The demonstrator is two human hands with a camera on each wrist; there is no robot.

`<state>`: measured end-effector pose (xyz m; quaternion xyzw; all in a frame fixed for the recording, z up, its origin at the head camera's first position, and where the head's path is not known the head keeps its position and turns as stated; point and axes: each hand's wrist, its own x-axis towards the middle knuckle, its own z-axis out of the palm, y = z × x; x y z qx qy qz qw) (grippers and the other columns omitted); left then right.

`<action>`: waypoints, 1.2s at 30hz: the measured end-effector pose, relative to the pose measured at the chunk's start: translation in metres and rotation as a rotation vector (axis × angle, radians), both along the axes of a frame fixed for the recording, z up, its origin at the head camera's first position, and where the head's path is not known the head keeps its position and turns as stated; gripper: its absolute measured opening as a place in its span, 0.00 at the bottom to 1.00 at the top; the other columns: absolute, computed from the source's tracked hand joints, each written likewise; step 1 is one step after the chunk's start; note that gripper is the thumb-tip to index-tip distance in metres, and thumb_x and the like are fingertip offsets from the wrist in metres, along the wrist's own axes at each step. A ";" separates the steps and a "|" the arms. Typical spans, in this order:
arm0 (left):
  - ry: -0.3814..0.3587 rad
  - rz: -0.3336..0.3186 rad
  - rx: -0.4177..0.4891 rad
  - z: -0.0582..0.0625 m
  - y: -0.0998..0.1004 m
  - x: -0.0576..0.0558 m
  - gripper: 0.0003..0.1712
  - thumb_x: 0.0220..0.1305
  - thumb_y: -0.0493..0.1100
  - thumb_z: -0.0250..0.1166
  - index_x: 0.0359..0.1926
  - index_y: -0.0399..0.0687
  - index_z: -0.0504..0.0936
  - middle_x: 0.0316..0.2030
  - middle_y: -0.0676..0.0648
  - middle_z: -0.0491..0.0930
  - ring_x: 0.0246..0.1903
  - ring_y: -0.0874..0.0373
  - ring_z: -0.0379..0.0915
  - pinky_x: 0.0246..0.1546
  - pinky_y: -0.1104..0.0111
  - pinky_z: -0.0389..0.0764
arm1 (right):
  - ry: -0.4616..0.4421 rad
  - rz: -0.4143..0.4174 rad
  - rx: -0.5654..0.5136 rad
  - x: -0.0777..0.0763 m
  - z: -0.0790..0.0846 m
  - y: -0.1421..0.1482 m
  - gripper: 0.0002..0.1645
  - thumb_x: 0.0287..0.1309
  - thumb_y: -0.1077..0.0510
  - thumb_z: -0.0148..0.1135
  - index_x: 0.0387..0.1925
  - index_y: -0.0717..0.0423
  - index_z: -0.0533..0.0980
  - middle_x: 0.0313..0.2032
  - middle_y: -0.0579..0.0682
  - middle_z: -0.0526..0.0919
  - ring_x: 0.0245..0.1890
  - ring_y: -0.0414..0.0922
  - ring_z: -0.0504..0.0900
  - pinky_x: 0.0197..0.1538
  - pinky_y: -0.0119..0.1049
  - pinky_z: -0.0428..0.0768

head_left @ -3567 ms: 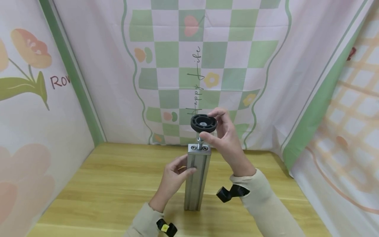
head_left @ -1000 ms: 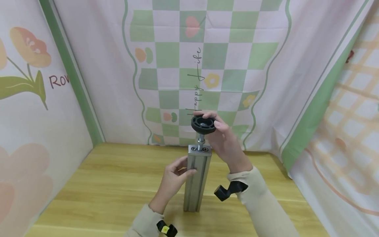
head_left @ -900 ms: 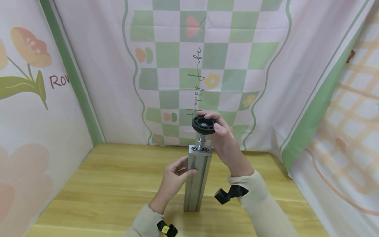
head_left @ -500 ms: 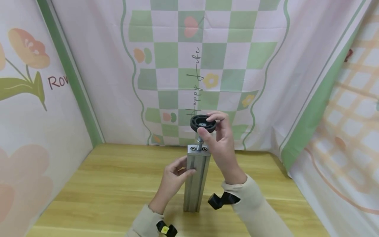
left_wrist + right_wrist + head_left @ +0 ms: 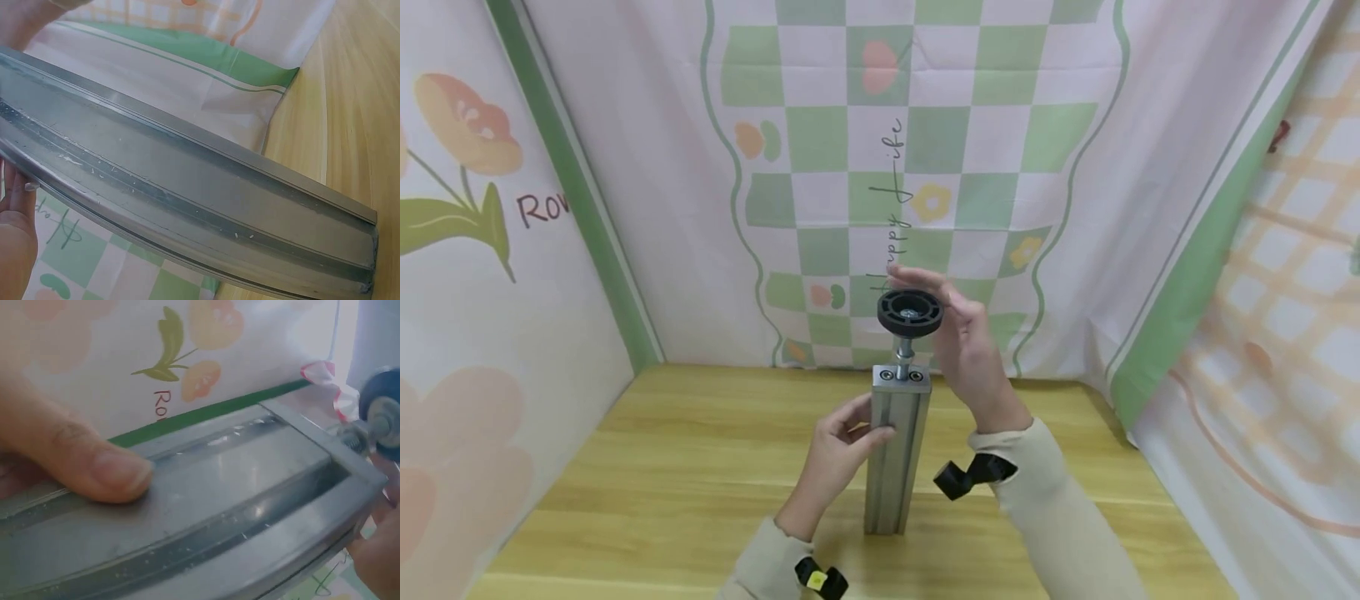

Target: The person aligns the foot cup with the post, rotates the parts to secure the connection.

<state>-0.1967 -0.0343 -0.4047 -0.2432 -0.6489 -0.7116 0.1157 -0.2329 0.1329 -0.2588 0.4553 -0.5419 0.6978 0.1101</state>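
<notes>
An upright aluminium profile [image 5: 895, 458] stands on the table with a metal end plate on top. A black round levelling foot [image 5: 910, 312] sits above that plate on a threaded steel stem [image 5: 904, 354]. My left hand [image 5: 838, 446] grips the profile's upper part, thumb on the near face and fingers round the left side. My right hand [image 5: 970, 350] is at the foot's right side, fingers extended along its far rim; contact is hard to tell. The right wrist view shows the left thumb [image 5: 119, 478] pressed on the profile and the foot [image 5: 381, 412] at the edge.
The wooden table [image 5: 700, 467] reaches back to a hanging checkered cloth [image 5: 880, 167]. Printed cloths also hang at the left [image 5: 460, 333] and right [image 5: 1285, 333]. Each sleeve carries a black wrist mount.
My right hand's thumb and fingers have left the foot's near rim, and the hand has swung to the right and far side. The left hand keeps its hold on the profile.
</notes>
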 end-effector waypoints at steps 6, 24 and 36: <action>0.008 -0.003 0.003 0.001 0.000 0.000 0.25 0.61 0.34 0.72 0.60 0.39 0.80 0.45 0.42 0.83 0.44 0.56 0.80 0.47 0.63 0.84 | -0.111 0.185 0.012 -0.003 0.002 0.003 0.29 0.76 0.51 0.32 0.62 0.54 0.75 0.66 0.54 0.74 0.71 0.60 0.60 0.74 0.52 0.53; 0.022 -0.010 0.008 -0.002 0.000 -0.001 0.25 0.61 0.33 0.72 0.60 0.39 0.80 0.46 0.40 0.83 0.45 0.56 0.80 0.48 0.63 0.84 | -0.135 0.098 -0.058 0.001 -0.009 0.002 0.17 0.72 0.45 0.46 0.53 0.44 0.76 0.60 0.52 0.76 0.59 0.49 0.72 0.62 0.44 0.69; 0.012 -0.006 0.006 0.000 -0.001 0.000 0.25 0.61 0.34 0.72 0.60 0.39 0.80 0.46 0.41 0.83 0.44 0.56 0.80 0.48 0.63 0.84 | 0.224 -0.503 -0.007 0.022 -0.016 -0.006 0.23 0.69 0.48 0.60 0.45 0.67 0.71 0.57 0.55 0.70 0.52 0.53 0.71 0.51 0.36 0.74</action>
